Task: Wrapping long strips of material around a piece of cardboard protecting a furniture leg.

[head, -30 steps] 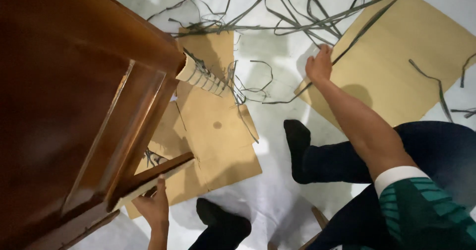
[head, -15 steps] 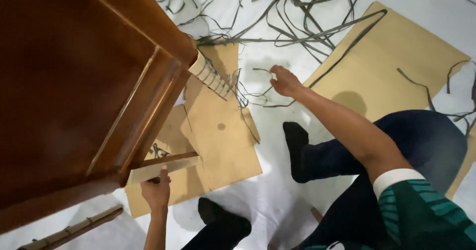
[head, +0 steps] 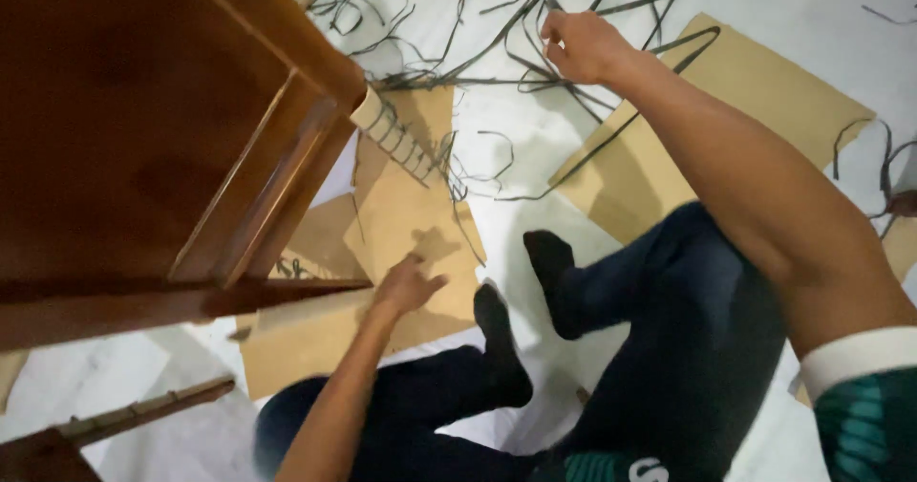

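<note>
Two hands at work: right hand (head: 581, 44), upper frame, fingers pinched shut on dark strips (head: 478, 57); left hand (head: 406, 286) spread open, bracing beside the wooden chair (head: 162, 138) over cardboard (head: 401, 214).

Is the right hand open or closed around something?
Closed: the right hand has its fingers curled over a dark strip from the tangle on the floor.

- White floor (head: 812, 23), bare at upper right and lower left of the frame.
- Tangle of dark strips (head: 478, 23) strewn across the top centre.
- Large tan cardboard sheet (head: 764, 109) lying flat at right, strips crossing its edge.
- Overlapping cardboard pieces (head: 411, 214) at centre, reaching under the wooden furniture.
- Wooden slat (head: 153, 407) lying at lower left.
</note>
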